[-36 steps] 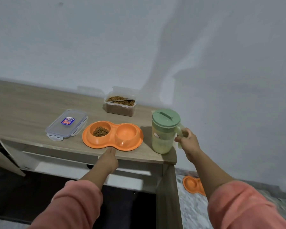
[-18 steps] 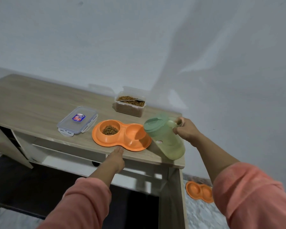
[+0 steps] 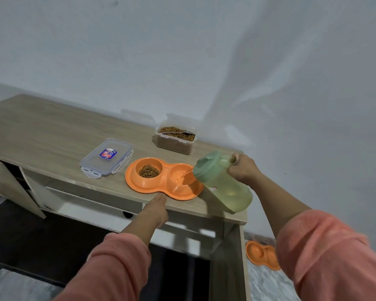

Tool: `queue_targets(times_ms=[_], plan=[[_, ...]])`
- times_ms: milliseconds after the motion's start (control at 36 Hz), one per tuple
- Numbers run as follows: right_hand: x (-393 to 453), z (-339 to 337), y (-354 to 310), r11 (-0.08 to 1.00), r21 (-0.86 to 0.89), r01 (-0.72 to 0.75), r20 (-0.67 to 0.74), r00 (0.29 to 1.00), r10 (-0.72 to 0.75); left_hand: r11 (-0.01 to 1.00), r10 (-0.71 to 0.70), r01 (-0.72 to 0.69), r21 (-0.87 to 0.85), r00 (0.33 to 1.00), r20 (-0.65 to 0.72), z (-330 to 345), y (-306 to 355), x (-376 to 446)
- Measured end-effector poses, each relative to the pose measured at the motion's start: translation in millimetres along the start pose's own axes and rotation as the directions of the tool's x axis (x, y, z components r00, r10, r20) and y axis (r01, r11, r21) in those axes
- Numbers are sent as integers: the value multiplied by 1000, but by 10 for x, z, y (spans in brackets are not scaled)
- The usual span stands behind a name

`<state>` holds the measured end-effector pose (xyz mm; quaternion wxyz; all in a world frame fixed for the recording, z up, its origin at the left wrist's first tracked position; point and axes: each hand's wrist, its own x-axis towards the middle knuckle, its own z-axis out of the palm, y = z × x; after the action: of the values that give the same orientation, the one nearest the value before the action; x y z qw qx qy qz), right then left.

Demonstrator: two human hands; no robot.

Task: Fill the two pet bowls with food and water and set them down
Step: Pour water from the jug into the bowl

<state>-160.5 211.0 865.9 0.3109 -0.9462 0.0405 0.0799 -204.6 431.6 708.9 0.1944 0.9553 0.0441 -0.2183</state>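
An orange double pet bowl (image 3: 137, 186) lies near the front edge of the wooden table (image 3: 41, 137). Its left cup holds brown kibble (image 3: 149, 170). My right hand (image 3: 243, 169) grips the handle of a green water jug (image 3: 224, 185), tilted to the left with its spout over the right cup (image 3: 179, 177). A thin stream of water runs into that cup. My left hand (image 3: 157, 208) rests against the bowl's near rim at the table edge, fingers together, holding nothing. A second orange double bowl (image 3: 262, 254) lies on the floor at the right.
A clear food container (image 3: 175, 141) full of kibble, with a scoop inside, stands at the back by the wall. Its clear lid (image 3: 106, 157) lies flat left of the bowl. An open cabinet door (image 3: 13, 187) hangs at the lower left.
My right hand has lifted the jug off the table and tipped it further left, and water now pours into the right cup. My left hand stays at the bowl's rim.
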Motion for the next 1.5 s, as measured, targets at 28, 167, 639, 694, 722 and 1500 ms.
queue_targets(times_ms=[28, 167, 639, 694, 722, 1500], plan=[[1, -2, -7, 1000, -8, 3, -3, 1000, -3, 1000, -1, 1, 0, 1000, -1, -1, 0, 3], [4, -1, -23, 1000, -18, 5, -10, 1000, -6, 1000, -4, 4, -4, 1000, 1, -15, 6, -12], [8, 11, -18, 999, -35, -6, -23, 1000, 5, 998, -1, 1, -61, 1000, 6, -41, 19, -54], [9, 14, -13, 999, -32, -6, -21, 1000, 6, 998, -1, 1, -67, 1000, 3, -42, 20, -54], [10, 16, -9, 999, -32, -7, -21, 1000, 6, 998, -1, 1, -70, 1000, 4, -41, 21, -53], [-33, 32, 332, 953, 302, 0, -128, 991, 40, 996, -2, 0, -84, 1000, -22, 18, 4, -38]])
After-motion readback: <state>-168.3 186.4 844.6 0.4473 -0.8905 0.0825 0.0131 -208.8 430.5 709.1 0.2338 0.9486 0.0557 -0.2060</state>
